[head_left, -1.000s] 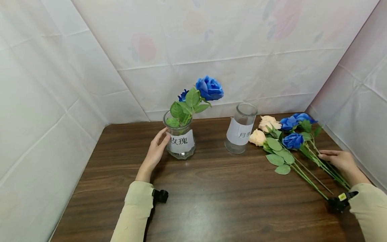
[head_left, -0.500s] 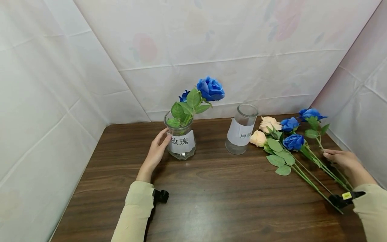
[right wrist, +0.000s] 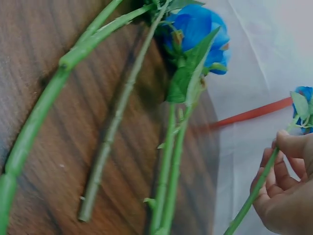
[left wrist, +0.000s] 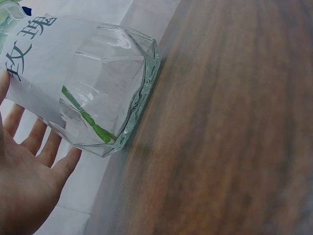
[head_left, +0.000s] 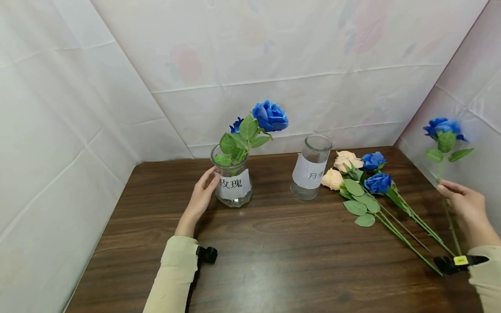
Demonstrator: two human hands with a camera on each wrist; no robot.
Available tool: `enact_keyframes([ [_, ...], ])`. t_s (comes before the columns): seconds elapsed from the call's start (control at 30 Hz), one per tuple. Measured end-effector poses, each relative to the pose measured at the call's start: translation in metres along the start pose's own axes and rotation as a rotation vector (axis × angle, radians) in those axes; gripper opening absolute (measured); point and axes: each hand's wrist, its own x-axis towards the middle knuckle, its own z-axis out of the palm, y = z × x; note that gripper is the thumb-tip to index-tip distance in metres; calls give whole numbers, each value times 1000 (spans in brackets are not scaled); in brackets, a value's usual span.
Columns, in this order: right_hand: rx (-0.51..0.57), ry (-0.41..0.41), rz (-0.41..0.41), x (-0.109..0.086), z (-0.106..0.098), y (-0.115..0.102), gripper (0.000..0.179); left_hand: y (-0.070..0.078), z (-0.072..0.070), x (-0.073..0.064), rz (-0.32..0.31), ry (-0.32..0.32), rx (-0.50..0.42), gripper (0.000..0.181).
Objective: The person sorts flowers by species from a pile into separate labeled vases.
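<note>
My left hand (head_left: 203, 188) holds the left side of a glass vase (head_left: 237, 201), thumb at its white label, fingers behind. The vase stands upright with blue roses (head_left: 270, 115) in it; a green stem end (left wrist: 100, 131) shows through its base in the left wrist view. At the far right, my right hand (head_left: 465, 204) pinches the stem of a blue rose (head_left: 444, 128) between thumb and fingers. That rose is upright, its bloom above the table. Beside this hand lie two blue roses (head_left: 378, 183) and two cream roses (head_left: 332, 179), stems towards me.
A second glass vase (head_left: 305, 192), labelled, stands between the first vase and the lying flowers. The brown wooden table (head_left: 250, 252) meets white cloth walls (head_left: 242, 100) at the back and sides. A red strip (right wrist: 254, 111) shows in the right wrist view.
My right hand has lifted one blue rose from the pile, moving right and turning it upright. The left hand remains at the vase.
</note>
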Motion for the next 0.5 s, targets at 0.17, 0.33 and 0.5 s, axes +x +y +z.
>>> enact_keyframes([
  [0.17, 141, 121, -50, 9, -2, -2, 52, -1, -1, 0, 3, -4, -11, 53],
  [0.33, 289, 201, -99, 25, -8, 2, 44, -1, -1, 0, -5, -8, 2, 53],
  [0.5, 425, 204, -124, -6, -2, -33, 37, -1, -1, -1, -2, -6, -1, 53],
])
